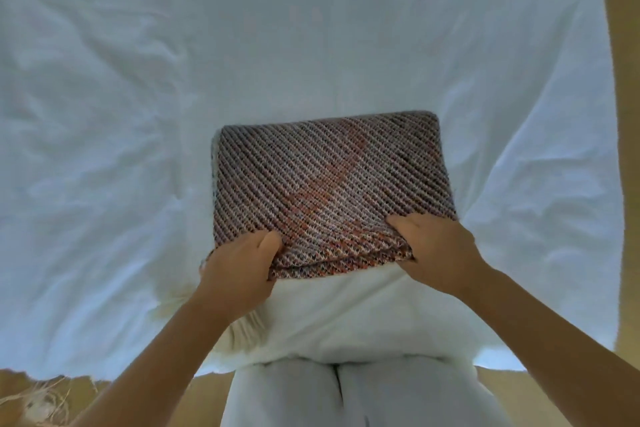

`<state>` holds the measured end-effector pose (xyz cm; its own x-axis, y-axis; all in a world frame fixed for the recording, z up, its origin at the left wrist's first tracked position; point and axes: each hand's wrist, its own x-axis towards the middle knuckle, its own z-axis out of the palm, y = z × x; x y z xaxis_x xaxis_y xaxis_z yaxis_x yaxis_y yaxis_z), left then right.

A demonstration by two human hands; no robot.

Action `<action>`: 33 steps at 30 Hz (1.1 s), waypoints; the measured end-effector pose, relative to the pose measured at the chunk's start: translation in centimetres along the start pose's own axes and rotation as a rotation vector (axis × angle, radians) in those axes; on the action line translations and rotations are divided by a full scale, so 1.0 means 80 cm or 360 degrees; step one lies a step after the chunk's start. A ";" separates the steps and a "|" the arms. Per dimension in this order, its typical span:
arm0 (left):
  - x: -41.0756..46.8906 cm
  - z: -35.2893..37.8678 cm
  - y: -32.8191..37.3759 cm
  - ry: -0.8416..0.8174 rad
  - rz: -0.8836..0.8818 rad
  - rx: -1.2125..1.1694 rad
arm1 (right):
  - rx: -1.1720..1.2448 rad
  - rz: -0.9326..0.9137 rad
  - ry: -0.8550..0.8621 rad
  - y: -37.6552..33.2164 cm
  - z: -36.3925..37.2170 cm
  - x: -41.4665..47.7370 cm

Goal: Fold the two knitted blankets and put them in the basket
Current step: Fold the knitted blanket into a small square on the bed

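Closest to the camera are the person's white trousers [381, 399] over a tan floor [194, 399]. Down in the bottom-left corner there's a pale, frayed bundle of straw-like fibres [38, 402], and I honestly can't tell what it belongs to. Just past that, a soft cream-white fabric [346, 315] bulges over the near edge of the bed. It looks ribbed and gathered on its left side, but I can't tell if it's clothing or a blanket.

Both hands are clamped on the near edge of the folded multicolour knitted blanket [329, 180]. The left hand [239, 270] has the near-left corner, thumb on top and fingers curled underneath. The right hand [436, 253] pinches the near-right corner the same way, with the knit puckered up between the two.

The blanket is a thick, tidy rectangle with rounded corners. It has chunky diagonal ribs in grey, brown and white, with orange-pink patches running through the middle. A couple of stacked layers show along its near edge. It sits at the middle of the bed's near edge, on the rumpled white sheet [138, 80], which runs wrinkly out to the far side.
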<state>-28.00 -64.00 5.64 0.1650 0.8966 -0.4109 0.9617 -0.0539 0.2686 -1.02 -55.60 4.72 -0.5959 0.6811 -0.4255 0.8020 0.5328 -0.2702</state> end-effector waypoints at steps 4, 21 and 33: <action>-0.007 0.058 -0.002 -0.0108 -0.0264 0.0122 | -0.0098 0.0089 -0.0142 -0.002 0.050 -0.004; 0.145 0.057 0.027 0.0229 -0.0503 -0.0106 | 0.0150 0.0215 0.0424 -0.041 0.041 0.139; 0.158 0.099 -0.060 0.0226 -0.1083 -0.0206 | 0.0087 0.0780 0.0095 0.031 0.073 0.191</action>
<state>-28.80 -55.87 -7.73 -0.5024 0.7617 -0.4092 0.8059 0.5840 0.0974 -7.90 -46.82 -7.48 -0.1483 0.8734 -0.4639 0.9885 0.1167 -0.0964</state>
